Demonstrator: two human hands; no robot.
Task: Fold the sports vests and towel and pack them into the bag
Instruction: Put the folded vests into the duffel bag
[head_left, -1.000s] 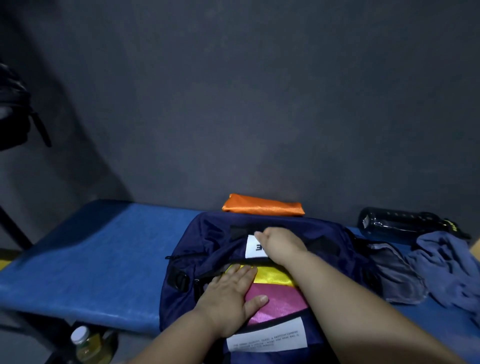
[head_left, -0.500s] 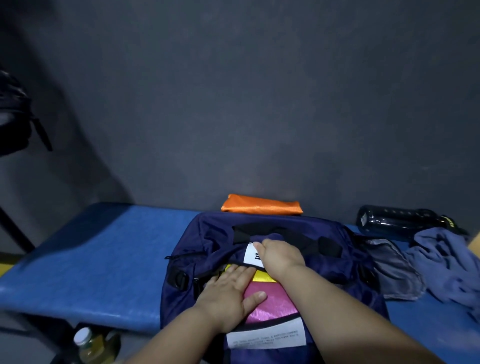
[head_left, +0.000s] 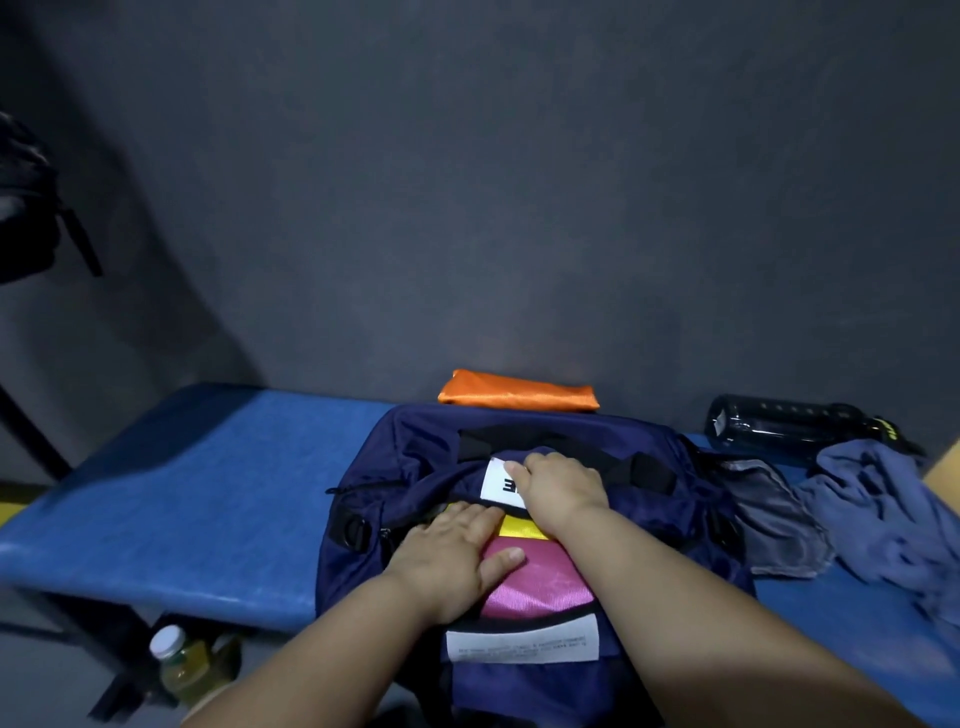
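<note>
A navy bag (head_left: 415, 457) lies on the blue bench (head_left: 208, 493) in front of me. In its opening sit a folded pink vest (head_left: 540, 582) and a yellow vest (head_left: 519, 527) behind it. My left hand (head_left: 447, 556) presses flat on the pink vest's left side, fingers straight. My right hand (head_left: 558, 486) grips the bag's far flap by its white label (head_left: 496, 480), fingers curled over the edge. A folded orange vest (head_left: 517, 392) lies behind the bag by the wall. A crumpled blue-grey towel (head_left: 883, 514) lies at the right.
A dark water bottle (head_left: 789, 428) lies against the wall at the right. A grey pouch (head_left: 779, 519) sits between bag and towel. A bottle of yellow drink (head_left: 179, 665) stands on the floor under the bench. A black bag (head_left: 26, 208) hangs at the far left.
My right hand has pulled the bag's far flap toward me, covering more of the yellow vest. My left hand stays pressed on the pink vest.
</note>
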